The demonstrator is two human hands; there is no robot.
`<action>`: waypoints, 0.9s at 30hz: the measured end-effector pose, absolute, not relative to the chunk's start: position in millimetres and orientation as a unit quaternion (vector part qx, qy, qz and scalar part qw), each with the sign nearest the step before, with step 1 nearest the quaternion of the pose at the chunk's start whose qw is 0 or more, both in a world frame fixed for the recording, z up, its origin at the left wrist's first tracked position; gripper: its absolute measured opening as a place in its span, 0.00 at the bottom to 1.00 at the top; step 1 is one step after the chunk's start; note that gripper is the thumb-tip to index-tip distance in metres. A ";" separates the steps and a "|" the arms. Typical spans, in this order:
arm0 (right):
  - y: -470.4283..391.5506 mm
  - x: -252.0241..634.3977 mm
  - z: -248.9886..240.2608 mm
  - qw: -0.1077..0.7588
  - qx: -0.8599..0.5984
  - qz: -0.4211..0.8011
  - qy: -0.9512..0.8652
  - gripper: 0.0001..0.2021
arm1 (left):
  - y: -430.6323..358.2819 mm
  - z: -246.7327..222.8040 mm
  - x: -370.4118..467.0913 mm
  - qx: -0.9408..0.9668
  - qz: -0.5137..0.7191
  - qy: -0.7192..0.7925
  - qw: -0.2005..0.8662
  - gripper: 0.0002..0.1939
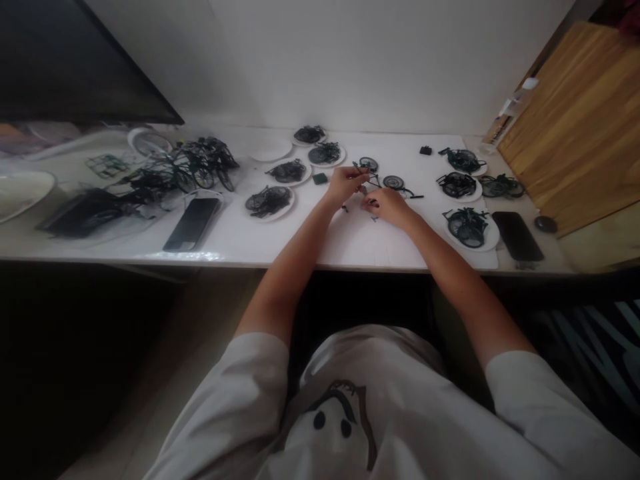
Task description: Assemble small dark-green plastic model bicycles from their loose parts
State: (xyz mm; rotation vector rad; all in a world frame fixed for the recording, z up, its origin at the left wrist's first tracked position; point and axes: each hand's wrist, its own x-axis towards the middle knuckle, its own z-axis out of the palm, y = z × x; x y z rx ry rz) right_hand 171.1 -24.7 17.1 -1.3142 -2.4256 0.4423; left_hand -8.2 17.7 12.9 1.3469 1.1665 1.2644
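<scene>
My left hand (346, 186) pinches a thin, dark miniature bicycle frame (375, 180)
My right hand (390, 205) curls nearby (can't tell its hold from here).

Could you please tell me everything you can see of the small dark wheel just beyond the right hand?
The wheel is small and round, with a dark outer ring and a paler, finely patterned middle that looks like spokes. Its material cannot be told. It appears to lie on the white work surface, just past the right hand; whether the two touch is unclear at this size.
</scene>
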 end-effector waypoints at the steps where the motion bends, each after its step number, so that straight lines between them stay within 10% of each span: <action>1: -25.2 170.3 18.0 0.163 -0.465 0.143 -0.858 0.10 | 17.1 13.6 -8.1 0.548 0.513 0.475 0.460 0.06; 16: -26.1 163.9 15.8 0.119 -0.481 0.102 -0.863 0.12 | 15.2 15.6 -7.1 0.545 0.508 0.478 0.466 0.04; 27: -0.2 183.6 7.1 0.397 -0.467 0.226 -0.757 0.12 | 15.4 13.2 -10.1 0.556 0.487 0.453 0.499 0.07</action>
